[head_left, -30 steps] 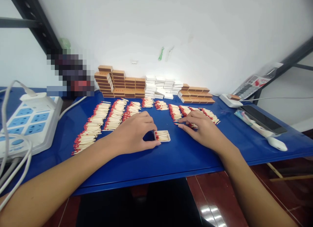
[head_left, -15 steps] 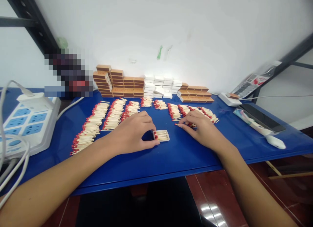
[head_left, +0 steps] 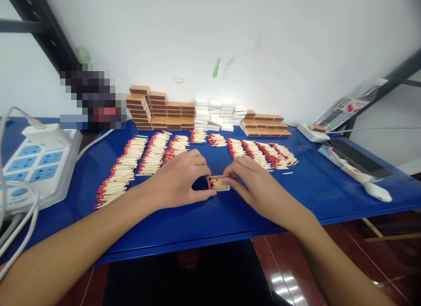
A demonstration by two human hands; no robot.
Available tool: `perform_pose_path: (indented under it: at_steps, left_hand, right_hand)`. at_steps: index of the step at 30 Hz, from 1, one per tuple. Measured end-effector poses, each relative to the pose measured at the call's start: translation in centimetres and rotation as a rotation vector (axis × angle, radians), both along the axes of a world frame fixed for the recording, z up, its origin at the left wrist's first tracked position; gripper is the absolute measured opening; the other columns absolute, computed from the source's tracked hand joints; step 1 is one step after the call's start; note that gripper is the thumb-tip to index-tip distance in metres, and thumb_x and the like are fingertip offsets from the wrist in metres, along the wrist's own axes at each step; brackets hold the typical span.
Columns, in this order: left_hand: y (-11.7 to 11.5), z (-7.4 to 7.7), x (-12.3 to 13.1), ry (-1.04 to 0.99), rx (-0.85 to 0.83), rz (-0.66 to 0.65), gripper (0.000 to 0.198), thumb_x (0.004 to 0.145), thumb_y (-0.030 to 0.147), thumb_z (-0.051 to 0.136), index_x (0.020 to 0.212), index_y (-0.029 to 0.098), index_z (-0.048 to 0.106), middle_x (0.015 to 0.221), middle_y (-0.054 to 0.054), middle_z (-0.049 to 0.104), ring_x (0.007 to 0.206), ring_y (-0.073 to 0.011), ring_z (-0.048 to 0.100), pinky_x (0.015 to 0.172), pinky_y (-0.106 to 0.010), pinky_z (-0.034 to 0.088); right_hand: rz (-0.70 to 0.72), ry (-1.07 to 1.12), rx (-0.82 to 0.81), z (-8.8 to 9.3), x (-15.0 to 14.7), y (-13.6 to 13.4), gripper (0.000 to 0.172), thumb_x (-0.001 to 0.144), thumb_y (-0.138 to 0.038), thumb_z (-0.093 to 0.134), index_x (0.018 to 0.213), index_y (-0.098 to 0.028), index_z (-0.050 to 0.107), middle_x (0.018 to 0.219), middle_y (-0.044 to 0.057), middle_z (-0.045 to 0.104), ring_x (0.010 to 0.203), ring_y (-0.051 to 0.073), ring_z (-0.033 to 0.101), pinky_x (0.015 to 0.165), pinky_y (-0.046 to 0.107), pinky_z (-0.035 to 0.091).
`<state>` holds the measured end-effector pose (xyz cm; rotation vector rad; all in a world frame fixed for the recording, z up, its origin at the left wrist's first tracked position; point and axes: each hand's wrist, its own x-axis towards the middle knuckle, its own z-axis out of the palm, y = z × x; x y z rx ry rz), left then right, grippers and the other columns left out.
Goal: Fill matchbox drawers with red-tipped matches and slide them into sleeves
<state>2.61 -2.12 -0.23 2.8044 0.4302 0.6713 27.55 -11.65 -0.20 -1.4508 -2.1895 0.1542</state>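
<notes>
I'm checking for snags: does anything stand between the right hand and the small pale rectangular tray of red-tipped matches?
Nothing visible does: the bare right hand is at the right end of the small pale rectangular tray, over the red-tipped wooden matches; the bare left hand is opposite.
</notes>
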Motion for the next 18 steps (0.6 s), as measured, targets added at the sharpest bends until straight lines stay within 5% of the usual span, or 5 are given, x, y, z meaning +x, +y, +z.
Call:
perform_pose_path:
  at_steps: [6, 11, 18]
  left_hand:
    - [0.2, -0.2, 0.0, -0.014, 0.016, -0.010, 0.027, 0.096, 0.043, 0.081, 0.098, 0.015, 0.078, 0.096, -0.007, 0.073, 0.098, -0.0251, 0.064, 0.089, -0.039, 0.053]
    - [0.0, -0.1, 0.0, 0.004, -0.003, 0.010, 0.028, 0.095, 0.043, 0.082, 0.102, 0.016, 0.080, 0.099, -0.007, 0.074, 0.101, -0.0259, 0.065, 0.090, -0.040, 0.054]
    - [0.0, 0.0, 0.0, 0.006, -0.028, 0.014, 0.025, 0.096, 0.042, 0.082, 0.101, 0.017, 0.080, 0.100, -0.007, 0.075, 0.102, -0.0262, 0.065, 0.091, -0.040, 0.055]
  right_hand:
    - [0.041, -0.042, -0.014, 0.9, -2.1, 0.0, 0.016, 0.111, -0.027, 0.056, 0.098, -0.024, 0.066, 0.100, 0.009, 0.069, 0.094, 0.027, 0.063, 0.082, 0.043, 0.053]
    - [-0.079, 0.000, 0.065, 1.7, 2.6, 2.1, 0.020, 0.110, -0.034, 0.058, 0.097, -0.023, 0.070, 0.091, 0.006, 0.067, 0.083, 0.023, 0.061, 0.073, 0.038, 0.048]
    - [-0.113, -0.060, -0.054, -0.5, 7.1, 4.2, 0.014, 0.101, -0.034, 0.067, 0.098, -0.023, 0.075, 0.086, 0.006, 0.065, 0.079, 0.024, 0.060, 0.069, 0.037, 0.045]
